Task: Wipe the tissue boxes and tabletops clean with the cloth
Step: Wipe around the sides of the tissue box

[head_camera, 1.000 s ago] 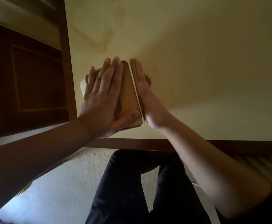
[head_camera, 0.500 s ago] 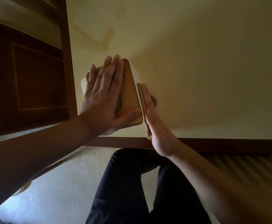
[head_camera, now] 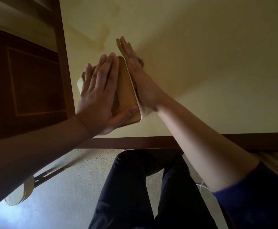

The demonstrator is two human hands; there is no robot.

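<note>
On the pale yellow tabletop [head_camera: 193, 66], near its left edge and a little back from the dark wooden front rim, stands one rectangular tissue box with a tan wooden lid and a cream body [head_camera: 126, 90]. My left hand [head_camera: 98, 96] lies flat on the lid, fingers straight and close together, thumb stretched along the near edge, pressing the box down to steady it. My right hand [head_camera: 138, 76] is flat against the box's right side, fingers straight and together, reaching past the far corner. A brownish cloth [head_camera: 140, 61] shows only as a dark scrap beyond that palm, trapped between hand and box wall; I cannot tell how it is folded. Judgement: the box looks light and rigid, with smooth rounded corners, so it would likely slide on the glossy top under sideways rubbing unless held from above. The best hold appears to be a flat palm on the lid or a grasp across the short sides; whether the lid lifts off I cannot tell. The cloth looks soft and limp and should follow the wall under a flat hand. Count: one tissue box, one cloth, one tabletop in view, two hands, both engaged. Faint darker streaks [head_camera: 100, 37] mark the tabletop behind the box.
</note>
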